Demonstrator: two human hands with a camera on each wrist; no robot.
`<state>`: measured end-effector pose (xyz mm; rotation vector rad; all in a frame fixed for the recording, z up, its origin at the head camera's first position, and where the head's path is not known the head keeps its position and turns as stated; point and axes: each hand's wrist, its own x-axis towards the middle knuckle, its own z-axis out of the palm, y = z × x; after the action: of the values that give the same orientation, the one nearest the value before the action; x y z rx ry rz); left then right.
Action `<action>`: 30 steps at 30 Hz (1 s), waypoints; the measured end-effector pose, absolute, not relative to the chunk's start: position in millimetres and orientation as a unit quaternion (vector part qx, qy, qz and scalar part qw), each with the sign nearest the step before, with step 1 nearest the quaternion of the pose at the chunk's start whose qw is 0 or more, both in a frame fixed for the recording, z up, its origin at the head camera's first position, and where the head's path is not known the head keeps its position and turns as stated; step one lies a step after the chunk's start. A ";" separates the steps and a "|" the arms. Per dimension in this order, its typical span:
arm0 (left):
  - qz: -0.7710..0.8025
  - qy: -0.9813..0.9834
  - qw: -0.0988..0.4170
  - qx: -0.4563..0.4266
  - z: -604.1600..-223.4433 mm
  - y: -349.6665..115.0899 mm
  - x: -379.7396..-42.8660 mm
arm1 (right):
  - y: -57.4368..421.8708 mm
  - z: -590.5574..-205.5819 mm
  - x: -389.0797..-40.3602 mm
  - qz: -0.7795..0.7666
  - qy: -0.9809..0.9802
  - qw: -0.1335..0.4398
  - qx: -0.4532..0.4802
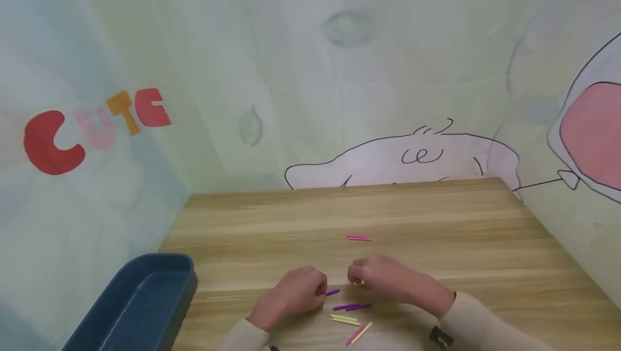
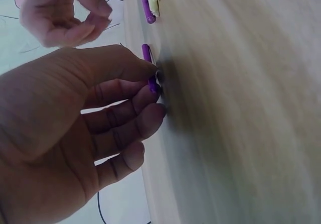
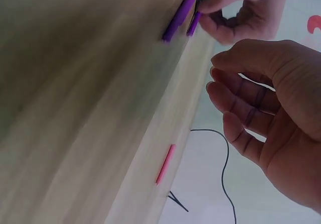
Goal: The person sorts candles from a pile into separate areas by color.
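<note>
My left hand [image 1: 301, 289] is low over the table and pinches a short purple stick [image 1: 332, 292] between thumb and fingers. In the left wrist view that stick [image 2: 146, 53] sticks out past the thumb, close to the wood. To the right, my right hand [image 1: 383, 276] hovers above the table with loosely bent fingers and nothing visible in them. Two more purple sticks [image 1: 352, 307] lie together just in front of the hands. Nearer to me are a pair of yellow sticks [image 1: 344, 319] and a pink stick [image 1: 356, 335] beside another yellow stick [image 1: 361, 334].
Beyond the hands lie two pink sticks [image 1: 359, 238] side by side. A dark blue tray [image 1: 186, 286] stands at the table's left edge. The wooden table [image 1: 252, 216] meets printed cloth walls [image 1: 291, 70] at the back and sides.
</note>
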<state>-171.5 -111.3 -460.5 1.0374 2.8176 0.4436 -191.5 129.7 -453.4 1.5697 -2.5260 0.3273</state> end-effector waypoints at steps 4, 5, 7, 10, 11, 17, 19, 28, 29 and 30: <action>0.146 0.927 0.054 0.342 -459.4 -110.1 -170.5 | 129.2 -452.6 -181.8 0.123 -0.842 0.059 0.522; 0.146 0.927 0.055 0.341 -459.4 -109.8 -170.2 | 128.9 -452.0 -179.6 0.124 -0.844 0.055 0.519; 0.147 0.927 0.058 0.340 -459.7 -109.3 -169.9 | 128.2 -451.1 -175.0 0.129 -0.843 0.052 0.519; 0.147 0.928 0.059 0.338 -460.6 -108.7 -170.0 | 127.7 -451.2 -167.5 0.138 -0.837 0.044 0.528; 0.145 0.928 0.057 0.339 -461.0 -108.5 -170.2 | 127.5 -452.1 -165.2 0.143 -0.833 0.039 0.533; 0.145 0.929 0.055 0.337 -462.9 -108.1 -171.6 | 127.9 -458.9 -155.7 0.153 -0.822 0.018 0.548; 0.146 0.929 0.056 0.336 -463.4 -108.2 -171.6 | 128.4 -460.5 -153.9 0.152 -0.824 0.007 0.546; 0.149 0.933 0.045 0.325 -462.3 -109.9 -171.3 | 129.5 -463.2 -147.3 0.122 -0.803 -0.034 0.583; 0.150 0.934 0.044 0.322 -462.8 -110.6 -172.1 | 129.5 -462.5 -146.7 0.118 -0.802 -0.036 0.585; 0.151 0.935 0.043 0.318 -463.2 -111.5 -172.7 | 129.4 -462.2 -146.3 0.113 -0.801 -0.036 0.586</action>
<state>-172.7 -111.5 -463.2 0.9732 2.8600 0.4620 -146.3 129.4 -462.2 1.8859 -2.5765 0.3624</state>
